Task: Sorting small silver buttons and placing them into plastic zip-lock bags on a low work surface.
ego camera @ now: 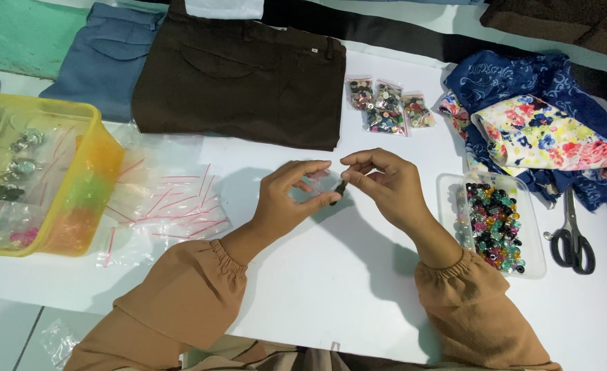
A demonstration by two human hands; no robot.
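Nearest my camera, my left hand [286, 199] pinches a small clear bag [317, 184] open above the white counter [331, 275], while my right hand [386, 182] grips a small dark button [340, 187] at the bag's mouth. Bare counter lies below and between my wrists. A clear tray of beads [496, 223] sits just right, scissors [573, 237] near the right edge, loose bags [173, 203] and a yellow bin [77, 192] left, folded brown trousers [242, 79] beyond.

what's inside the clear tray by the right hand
The clear tray beside the right hand holds a heap of mixed coloured buttons; lower layers are covered.
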